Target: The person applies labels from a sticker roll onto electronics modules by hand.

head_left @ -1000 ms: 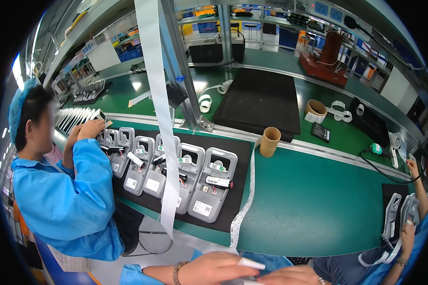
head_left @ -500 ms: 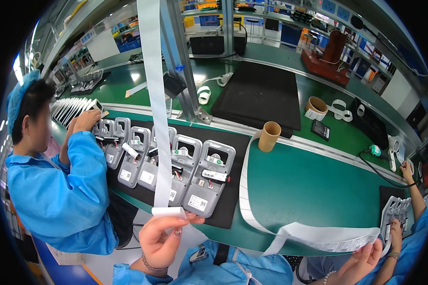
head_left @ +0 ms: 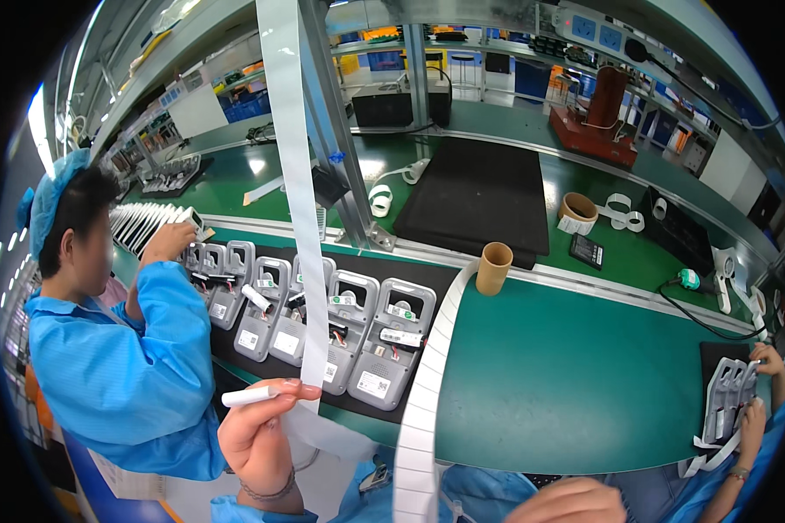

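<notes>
My left hand (head_left: 257, 440) pinches a long pale paper strip (head_left: 294, 174) near the workbench's front edge. This strip hangs down from the top of the view, and a white curled piece (head_left: 249, 397) juts out left of the fingers. At the lower edge my right hand (head_left: 571, 504) shows blurred, its fingers curled; what they hold, if anything, is out of sight. To its left a white label strip (head_left: 420, 392) with cross lines runs from beside a cardboard tube (head_left: 494, 268) down over the bench edge. Several grey handled devices (head_left: 394, 344) lie beyond my left hand.
A co-worker in blue (head_left: 122, 357) works at the left, and another co-worker's hands (head_left: 750, 427) handle grey devices (head_left: 724, 397) at the right. A metal post (head_left: 336, 131) rises behind the devices. Farther back lie a black mat (head_left: 475, 200) and a brown stand (head_left: 597, 122).
My right hand has moved left and down from the far right, out of the label strip's printed end. The label strip now hangs straighter over the front edge. My left hand has shifted slightly left.
</notes>
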The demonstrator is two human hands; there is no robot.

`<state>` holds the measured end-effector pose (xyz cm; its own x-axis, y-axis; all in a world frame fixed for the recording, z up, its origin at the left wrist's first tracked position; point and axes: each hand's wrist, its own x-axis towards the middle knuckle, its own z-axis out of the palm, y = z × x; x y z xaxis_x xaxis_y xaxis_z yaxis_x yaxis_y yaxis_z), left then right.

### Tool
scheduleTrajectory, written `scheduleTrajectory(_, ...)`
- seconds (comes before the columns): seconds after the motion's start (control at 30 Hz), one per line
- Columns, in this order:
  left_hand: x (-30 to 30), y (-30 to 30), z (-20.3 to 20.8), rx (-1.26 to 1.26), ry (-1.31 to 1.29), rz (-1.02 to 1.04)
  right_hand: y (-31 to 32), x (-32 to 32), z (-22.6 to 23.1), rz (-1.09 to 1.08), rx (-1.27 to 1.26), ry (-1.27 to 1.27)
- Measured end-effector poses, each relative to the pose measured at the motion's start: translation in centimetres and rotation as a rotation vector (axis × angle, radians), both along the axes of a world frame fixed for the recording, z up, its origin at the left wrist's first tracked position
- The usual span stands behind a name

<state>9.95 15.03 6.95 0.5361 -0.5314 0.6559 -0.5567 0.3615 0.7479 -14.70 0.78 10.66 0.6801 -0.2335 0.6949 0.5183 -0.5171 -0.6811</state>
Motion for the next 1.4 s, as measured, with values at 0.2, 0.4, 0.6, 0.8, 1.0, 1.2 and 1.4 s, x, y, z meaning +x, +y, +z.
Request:
scheduleTrajectory(0.2, 0.4, 1.5, 0.2, 0.094, -0.045, -0.449, 2.2, 5.5, -3.1, -0.122, -0.2, -0.034)
scheduleTrajectory(0.4, -1.9, -0.7, 0.1, 0.463, -0.06, -0.663, 2.2, 5.5, -5.3, -0.15, -0.026, 0.088)
scheduleTrajectory(0.6, -1.4, -0.5, -0.1, 0.534, -0.118, -0.467, -3.3, 6.1, -4.1, -0.276, 0.114, 0.347)
scheduleTrajectory(0.8, -0.1, 0.8, -0.6, 0.584, 0.043, -0.668, -13.5, 13.0, -6.5, -1.1, -0.461, 0.613)
scheduleTrajectory(1.0, -0.1, 1.5, -0.3, 0.585, -0.086, -0.678, -14.1, 12.3, -7.8, -0.86, -0.304, 0.535)
scheduleTrajectory(1.2, 0.2, 1.3, -2.1, 0.538, 0.024, -0.736, -11.4, 7.2, -7.6, -0.644, -0.393, 0.001)
scheduleTrajectory(1.4, 0.1, -0.2, -3.3, 0.547, 0.095, -0.841, -11.3, 5.8, -8.2, -0.67, -0.38, -0.185)
